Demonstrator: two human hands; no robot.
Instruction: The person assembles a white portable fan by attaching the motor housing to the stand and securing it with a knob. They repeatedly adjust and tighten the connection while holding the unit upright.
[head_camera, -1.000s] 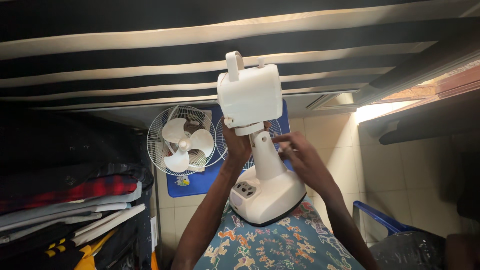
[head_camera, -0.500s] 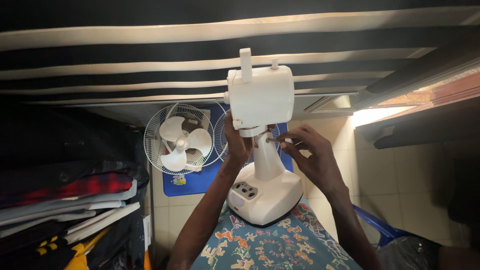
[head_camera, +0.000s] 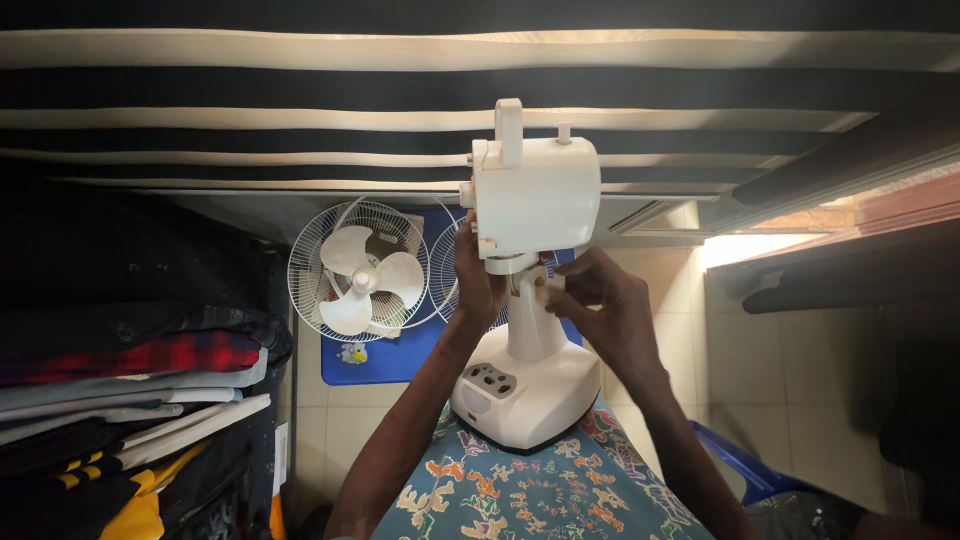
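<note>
While one white fan body (head_camera: 530, 290) stands on the person's patterned lap (head_camera: 540, 495), the left hand (head_camera: 476, 282) grips its neck and the right hand (head_camera: 600, 305) pinches there. Two wire grilles (head_camera: 358, 270) and one three-bladed propeller (head_camera: 362, 280) lie on one blue mat (head_camera: 385, 360).

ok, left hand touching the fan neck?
Touching. The head view shows the left hand wrapped around the white fan neck just under the motor housing, with no gap.
</note>
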